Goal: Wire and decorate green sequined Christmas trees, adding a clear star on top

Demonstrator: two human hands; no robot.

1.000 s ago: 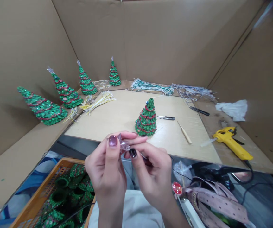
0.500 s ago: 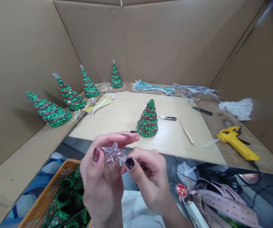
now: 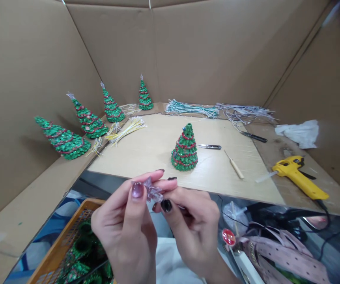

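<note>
A clear plastic star (image 3: 151, 191) is held up in front of the board's near edge. My left hand (image 3: 128, 225) pinches it, with the thumb lying over one side of the star. At the star's base the thumb and fingers of my right hand (image 3: 193, 225) are pressed together; whether a thin piece sits between them is hidden. Just beyond my hands a small green Christmas tree (image 3: 184, 150) with red garland stands upright on the board, with no star on its tip.
Several green trees (image 3: 88, 118) line the left and back; some carry stars. Wire bundles (image 3: 127, 129) lie near them. Right of the middle tree are a craft knife (image 3: 210, 146), an awl (image 3: 234, 165) and a yellow glue gun (image 3: 300, 177). An orange basket (image 3: 51, 252) of trees is lower left.
My left thumb has come down onto the star, and the left fingers have closed around it. The star and my right hand have shifted slightly right.
</note>
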